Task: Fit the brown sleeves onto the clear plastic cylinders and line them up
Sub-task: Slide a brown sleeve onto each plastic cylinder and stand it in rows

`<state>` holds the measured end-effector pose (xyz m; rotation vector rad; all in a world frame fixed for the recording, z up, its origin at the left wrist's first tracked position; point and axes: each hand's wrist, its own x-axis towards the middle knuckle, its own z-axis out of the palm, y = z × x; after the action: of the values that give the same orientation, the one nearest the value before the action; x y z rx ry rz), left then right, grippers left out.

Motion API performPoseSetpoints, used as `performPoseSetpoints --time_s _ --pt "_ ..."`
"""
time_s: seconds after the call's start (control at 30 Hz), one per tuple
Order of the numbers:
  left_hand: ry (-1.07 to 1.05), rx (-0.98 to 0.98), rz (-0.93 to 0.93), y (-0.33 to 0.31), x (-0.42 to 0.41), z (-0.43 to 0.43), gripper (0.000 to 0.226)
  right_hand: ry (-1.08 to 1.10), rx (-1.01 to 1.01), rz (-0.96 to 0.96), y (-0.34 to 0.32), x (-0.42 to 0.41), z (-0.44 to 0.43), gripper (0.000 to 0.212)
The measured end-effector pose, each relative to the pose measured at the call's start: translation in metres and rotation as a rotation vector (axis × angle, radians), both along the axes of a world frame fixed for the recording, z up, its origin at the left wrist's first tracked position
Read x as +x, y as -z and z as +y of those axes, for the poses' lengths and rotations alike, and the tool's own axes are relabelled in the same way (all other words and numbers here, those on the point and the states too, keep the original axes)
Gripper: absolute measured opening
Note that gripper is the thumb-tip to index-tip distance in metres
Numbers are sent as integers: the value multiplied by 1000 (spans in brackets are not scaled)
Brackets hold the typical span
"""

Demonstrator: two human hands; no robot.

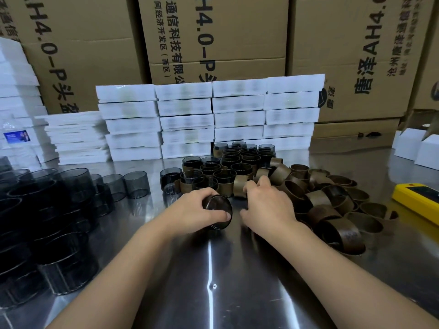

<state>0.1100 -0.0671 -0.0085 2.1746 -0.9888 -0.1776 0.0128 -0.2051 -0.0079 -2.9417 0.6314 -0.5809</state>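
My left hand [193, 213] grips a dark clear plastic cylinder [217, 214] lying on its side, its open end toward me. My right hand [267, 205] reaches into the near edge of the pile of loose brown sleeves [332, 207], fingers curled down among them; whether it holds a sleeve is hidden. Behind the hands stands a packed group of sleeved cylinders [228, 169] in rows. Bare smoky cylinders [54, 224] are stacked at the left.
The work surface is a shiny steel table [213, 281]. Stacks of white boxes [209, 117] line the back, with big cardboard cartons [213, 36] behind. A yellow device [418, 198] lies at the right, more white boxes [418, 148] beyond it.
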Motion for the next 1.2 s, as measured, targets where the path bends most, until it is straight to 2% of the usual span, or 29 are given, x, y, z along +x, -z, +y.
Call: performPoseSetpoints --time_s 0.1,0.23,0.33,0.47,0.57,0.63,0.77,0.9,1.07,1.2 --pt "12 -35 22 4 4 1 27 47 -68 44 2 1 -5 42" --pt "43 -189 167 10 9 0 33 -31 -104 14 4 4 -2 31" --pt "22 -349 362 17 14 0 20 -106 -110 -169 3 5 1 32" --pt "-4 -436 604 22 19 1 31 -206 8 -444 -1 4 2 43" --pt "25 -516 697 21 18 2 37 -236 148 -524 -2 3 4 41" --pt "19 -558 765 19 17 3 42 -242 139 -556 -2 3 5 39" --pt "10 -552 781 18 17 3 58 -264 109 -647 -2 3 7 31" --pt "17 -545 744 21 18 1 72 -335 226 -668 -4 4 9 24" --pt "69 -520 729 22 18 0 81 -419 301 -680 -5 2 14 13" --pt "131 -459 693 22 17 1 78 -449 331 -654 -3 1 16 14"
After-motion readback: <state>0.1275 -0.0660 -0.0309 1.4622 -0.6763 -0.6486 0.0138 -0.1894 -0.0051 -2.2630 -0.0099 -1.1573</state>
